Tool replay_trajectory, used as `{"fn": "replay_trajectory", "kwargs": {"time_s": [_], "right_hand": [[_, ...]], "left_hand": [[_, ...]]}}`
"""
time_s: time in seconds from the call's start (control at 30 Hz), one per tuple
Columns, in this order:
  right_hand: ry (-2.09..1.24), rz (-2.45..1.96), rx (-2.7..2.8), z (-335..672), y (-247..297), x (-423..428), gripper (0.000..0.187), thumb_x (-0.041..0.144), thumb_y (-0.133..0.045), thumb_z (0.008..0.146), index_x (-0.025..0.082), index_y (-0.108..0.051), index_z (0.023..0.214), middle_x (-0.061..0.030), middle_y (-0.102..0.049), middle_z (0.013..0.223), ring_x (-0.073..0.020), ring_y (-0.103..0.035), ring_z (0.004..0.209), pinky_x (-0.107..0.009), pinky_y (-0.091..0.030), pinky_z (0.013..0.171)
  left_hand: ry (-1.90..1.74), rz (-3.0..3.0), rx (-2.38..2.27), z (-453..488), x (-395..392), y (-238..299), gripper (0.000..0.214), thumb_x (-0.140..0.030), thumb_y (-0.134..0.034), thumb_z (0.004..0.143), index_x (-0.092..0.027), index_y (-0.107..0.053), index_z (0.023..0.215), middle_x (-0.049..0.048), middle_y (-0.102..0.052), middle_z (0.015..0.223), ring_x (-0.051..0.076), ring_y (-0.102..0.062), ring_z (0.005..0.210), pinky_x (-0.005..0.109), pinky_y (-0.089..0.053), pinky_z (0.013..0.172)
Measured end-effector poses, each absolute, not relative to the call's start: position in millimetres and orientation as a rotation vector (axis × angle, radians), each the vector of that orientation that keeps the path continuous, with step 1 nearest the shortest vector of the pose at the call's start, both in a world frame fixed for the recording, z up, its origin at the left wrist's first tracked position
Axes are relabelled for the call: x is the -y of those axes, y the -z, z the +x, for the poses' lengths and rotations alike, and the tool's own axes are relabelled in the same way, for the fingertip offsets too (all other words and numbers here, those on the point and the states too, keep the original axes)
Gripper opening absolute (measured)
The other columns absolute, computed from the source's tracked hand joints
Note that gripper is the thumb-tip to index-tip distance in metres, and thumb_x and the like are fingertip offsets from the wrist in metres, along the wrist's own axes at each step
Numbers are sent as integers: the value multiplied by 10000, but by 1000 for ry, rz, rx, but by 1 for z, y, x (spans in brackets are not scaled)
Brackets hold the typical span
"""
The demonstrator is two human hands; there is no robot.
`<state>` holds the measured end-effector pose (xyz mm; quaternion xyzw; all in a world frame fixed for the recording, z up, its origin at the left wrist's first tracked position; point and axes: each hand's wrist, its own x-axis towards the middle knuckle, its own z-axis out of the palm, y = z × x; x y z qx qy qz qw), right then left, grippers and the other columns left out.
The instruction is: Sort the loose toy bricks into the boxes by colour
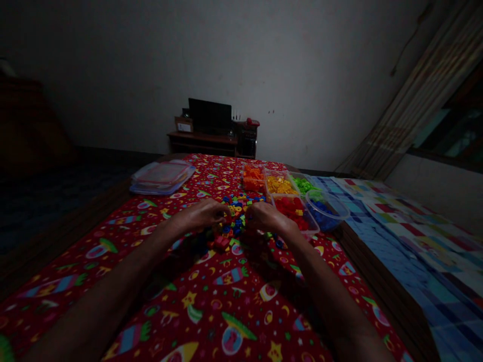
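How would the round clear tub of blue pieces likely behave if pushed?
The round tub might flex a little, since its clear wall looks thin. The blue pieces seem small and loosely heaped, so they would probably shift inside. It looks close to the wooden table edge, so a rightward push may tip it.

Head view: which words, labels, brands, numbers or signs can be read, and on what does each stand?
No text can be read.
Box beside the monitor: a pale label, too small and blurred to read.
Pile of small pieces: any letters or numbers are too small to tell.
Tablecloth: printed pictures, no readable words.
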<state>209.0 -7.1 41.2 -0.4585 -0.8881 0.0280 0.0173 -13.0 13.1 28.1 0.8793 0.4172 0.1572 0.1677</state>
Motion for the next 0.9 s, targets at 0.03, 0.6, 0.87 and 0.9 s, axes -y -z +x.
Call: {"fn": "replay_trajectory", "kwargs": {"time_s": [0.03, 0.6, 0.87, 0.9], "right_hand": [[-119, -1338, 2772, 206, -41, 7, 253, 197, -546, 804, 173, -663, 1027, -82, -681, 968, -174, -617, 868, -233, -406, 690], [-45, -1078, 2643, 193, 4, 12, 273, 36, -489, 800, 129, -591, 1037, -96, -608, 1003, -170, -534, 945, -287, -413, 854], [-151, -1007, 2726, 178, 12, 19, 176, 65, -523, 800, 141, -582, 947, -70, -595, 930, -153, -519, 874, -255, -407, 795], [-126, -984, 2705, 178, 14, 19, 177, 60, -507, 805, 143, -573, 946, -72, -590, 935, -153, -511, 875, -261, -407, 804]], "left_hand": [[-416, 2509, -1170, -11, -10, -27, 228, -233, -567, 715, -213, -722, 880, 4, -670, 669, 149, -561, 590, 213, -389, 564], [-358, 2164, -1086, -21, -15, -29, 309, -436, -531, 798, -170, -690, 791, -14, -603, 548, 112, -521, 457, 182, -353, 419], [-633, 1615, -1112, -29, -30, -16, 319, -466, -756, 599, -180, -666, 707, 8, -685, 608, 187, -664, 589, 276, -551, 573], [-695, 1564, -1104, -28, -30, -16, 309, -440, -772, 586, -177, -664, 706, 3, -692, 637, 194, -677, 633, 293, -565, 623]]}}
